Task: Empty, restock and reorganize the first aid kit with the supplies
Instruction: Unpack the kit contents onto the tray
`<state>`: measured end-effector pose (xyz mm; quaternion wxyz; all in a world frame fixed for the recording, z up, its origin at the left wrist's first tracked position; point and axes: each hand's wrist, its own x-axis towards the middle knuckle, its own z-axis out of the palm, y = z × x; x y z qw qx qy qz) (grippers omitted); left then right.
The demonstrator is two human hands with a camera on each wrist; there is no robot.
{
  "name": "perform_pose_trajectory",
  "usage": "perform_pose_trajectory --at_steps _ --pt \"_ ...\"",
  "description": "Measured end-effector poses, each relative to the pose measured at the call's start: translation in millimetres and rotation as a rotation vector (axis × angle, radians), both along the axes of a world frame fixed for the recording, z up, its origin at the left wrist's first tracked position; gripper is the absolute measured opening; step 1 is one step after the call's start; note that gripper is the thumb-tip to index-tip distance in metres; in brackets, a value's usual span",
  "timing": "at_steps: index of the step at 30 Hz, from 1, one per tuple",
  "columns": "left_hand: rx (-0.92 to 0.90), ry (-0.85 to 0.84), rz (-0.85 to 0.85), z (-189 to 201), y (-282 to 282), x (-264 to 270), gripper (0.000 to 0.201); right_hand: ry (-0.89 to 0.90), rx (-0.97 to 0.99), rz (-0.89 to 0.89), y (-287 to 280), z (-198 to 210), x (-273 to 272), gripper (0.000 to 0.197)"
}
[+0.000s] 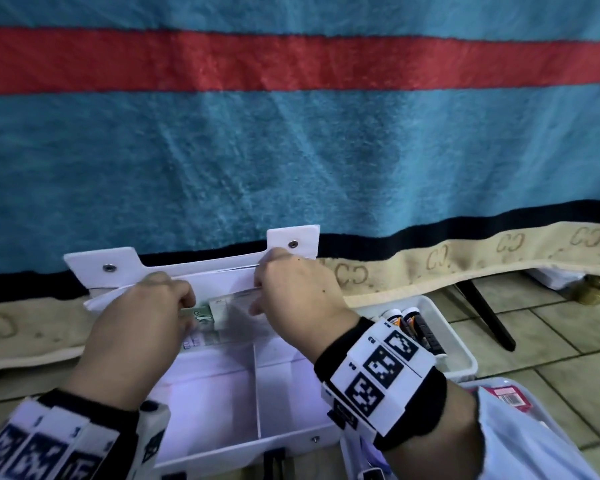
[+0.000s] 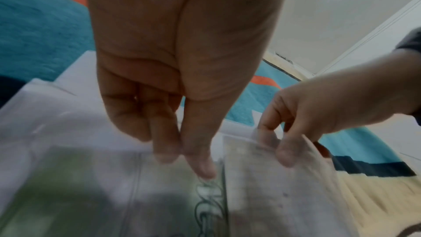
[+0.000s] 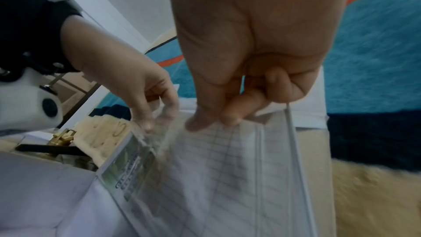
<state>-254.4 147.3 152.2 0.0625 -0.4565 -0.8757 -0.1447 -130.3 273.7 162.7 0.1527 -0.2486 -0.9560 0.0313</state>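
The left hand (image 1: pixel 142 317) reaches into the lid pocket of the open white first aid kit (image 1: pixel 222 396), which lies on the floor against a striped blanket (image 1: pixel 291 150); its fingers (image 2: pixel 200 159) are narrow, pressed onto a green box (image 1: pixel 201 315), though blur hides any grip. Just beside it, the right hand (image 1: pixel 291 289) pinches a clear sleeve holding a ruled sheet (image 3: pixel 227 168). Further right, dark bottles (image 1: pixel 416 327) lie in a white tray (image 1: pixel 461 355).

cream blanket border (image 1: pixel 465 261) shows repeated "cc" marks.
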Motion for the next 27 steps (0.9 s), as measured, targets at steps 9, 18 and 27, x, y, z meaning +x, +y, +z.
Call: perform_pose_trajectory --at_steps 9,18,27 --pt "0.386 0.19 0.028 18 -4 10 0.008 0.431 0.294 -0.111 -9 29 16 0.009" --pt "0.642 -0.151 -0.216 43 0 91 0.016 0.623 0.06 -0.225 2 66 143 0.023" --pt "0.438 -0.517 -0.22 9 36 182 0.01 0.823 -0.311 -0.549 58 -1 329 0.057"
